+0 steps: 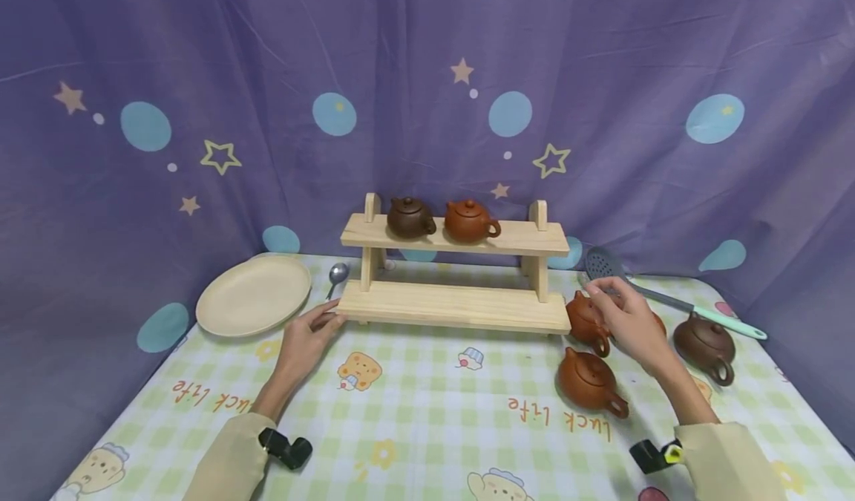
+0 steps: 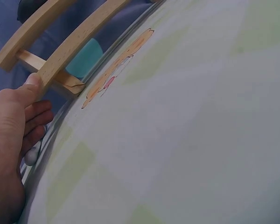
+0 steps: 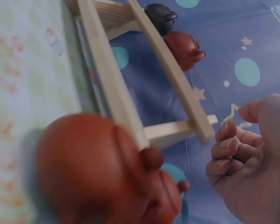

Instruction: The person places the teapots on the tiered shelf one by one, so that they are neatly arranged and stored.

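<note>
A two-tier wooden display rack stands on the table. On its upper board sit a dark brown teapot and a reddish-brown teapot. My left hand grips the left end of the lower board, thumb at its edge and fingers below. Over the teapots beside the rack's right end hovers my right hand, fingers loosely bent and nothing between them. Beneath it is a reddish-brown teapot, with another partly hidden behind the hand. Closer to me lies a third reddish-brown teapot.
Farther right stands a dark brown teapot. Behind it lies a slotted skimmer with a mint handle. A cream oval plate and a metal spoon are left of the rack. A purple curtain hangs behind the checked tablecloth.
</note>
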### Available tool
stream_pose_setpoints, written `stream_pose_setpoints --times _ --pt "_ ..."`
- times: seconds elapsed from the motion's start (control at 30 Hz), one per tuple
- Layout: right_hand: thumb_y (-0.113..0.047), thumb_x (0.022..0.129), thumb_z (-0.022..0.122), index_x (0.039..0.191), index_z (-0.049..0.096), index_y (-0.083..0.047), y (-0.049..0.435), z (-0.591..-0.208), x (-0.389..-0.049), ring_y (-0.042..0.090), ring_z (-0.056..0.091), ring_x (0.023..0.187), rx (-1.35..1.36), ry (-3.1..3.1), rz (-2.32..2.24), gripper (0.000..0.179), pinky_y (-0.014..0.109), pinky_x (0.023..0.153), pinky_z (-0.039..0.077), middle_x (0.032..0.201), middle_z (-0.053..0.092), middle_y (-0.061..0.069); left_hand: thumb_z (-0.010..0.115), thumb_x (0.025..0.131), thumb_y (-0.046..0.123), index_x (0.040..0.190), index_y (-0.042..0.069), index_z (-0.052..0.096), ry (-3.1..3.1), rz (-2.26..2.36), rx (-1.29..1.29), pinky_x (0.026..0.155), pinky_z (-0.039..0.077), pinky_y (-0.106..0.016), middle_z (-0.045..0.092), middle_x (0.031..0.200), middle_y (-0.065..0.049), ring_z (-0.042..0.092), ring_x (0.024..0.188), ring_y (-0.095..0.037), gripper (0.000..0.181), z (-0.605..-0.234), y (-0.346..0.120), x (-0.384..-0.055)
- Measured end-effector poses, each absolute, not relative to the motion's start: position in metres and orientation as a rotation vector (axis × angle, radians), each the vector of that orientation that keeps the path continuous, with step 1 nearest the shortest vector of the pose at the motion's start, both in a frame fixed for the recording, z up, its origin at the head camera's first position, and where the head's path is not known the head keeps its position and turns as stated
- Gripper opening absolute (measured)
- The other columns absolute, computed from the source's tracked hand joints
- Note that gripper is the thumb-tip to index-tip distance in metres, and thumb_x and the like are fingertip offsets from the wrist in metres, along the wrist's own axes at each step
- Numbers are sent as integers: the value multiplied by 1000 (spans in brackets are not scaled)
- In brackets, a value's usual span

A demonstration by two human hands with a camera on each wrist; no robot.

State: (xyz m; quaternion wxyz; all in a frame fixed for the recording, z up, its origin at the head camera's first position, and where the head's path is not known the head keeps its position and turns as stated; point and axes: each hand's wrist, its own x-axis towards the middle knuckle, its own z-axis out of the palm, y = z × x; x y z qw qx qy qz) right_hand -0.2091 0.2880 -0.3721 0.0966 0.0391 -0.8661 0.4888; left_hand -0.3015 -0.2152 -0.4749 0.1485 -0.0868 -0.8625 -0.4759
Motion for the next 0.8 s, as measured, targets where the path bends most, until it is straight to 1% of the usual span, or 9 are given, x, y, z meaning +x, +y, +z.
stream_pose_setpoints --times 0.03,0.1,0.2,0.3,0.57,0.63,0.8 --pt "-43 111 46 134 53 2 291 -376 -205 16 36 52 111 -2560 1445 50 36 45 35 72 50 11 72 100 35 141 7 64 -2482 -1369 -250 101 50 -53 76 112 -16 71 107 -34 50 -475 -215 -302" --pt "-38 112 47 129 55 4 296 -385 -196 16 41 55 130 -2534 1445 46 35 47 37 71 49 9 72 100 34 141 7 64 -2484 -1371 -253 100 50 -53 76 111 -16 71 107 -34 49 -475 -215 -301" --pt "-32 113 47 123 57 5 302 -395 -183 18 45 59 151 -2499 1439 40 35 52 40 71 49 8 73 100 32 140 7 64 -2477 -1371 -259 100 51 -53 76 111 -16 71 107 -34 49 -475 -215 -301" --pt "-26 113 46 122 57 7 307 -404 -171 19 48 62 164 -2468 1472 36 35 54 42 73 50 9 74 99 31 139 7 65 -2464 -1377 -259 100 51 -52 76 109 -16 71 106 -33 47 -475 -215 -300" --pt "-24 114 45 124 57 6 317 -426 -142 17 48 63 2 -2501 1520 34 34 55 41 73 49 6 73 99 30 139 7 65 -2459 -1375 -283 100 51 -52 76 110 -16 71 107 -33 47 -474 -214 -302" --pt "-23 113 46 124 57 7 317 -431 -135 16 49 63 -41 -2498 1533 34 34 54 40 72 50 5 73 99 30 139 7 65 -2458 -1377 -276 101 50 -52 76 110 -16 71 107 -33 47 -474 -214 -302" --pt "-22 113 47 122 59 8 317 -441 -121 14 49 61 -83 -2508 1504 34 33 52 40 70 52 3 74 99 31 139 8 66 -2466 -1374 -257 101 50 -53 76 109 -16 71 107 -33 47 -475 -216 -301"
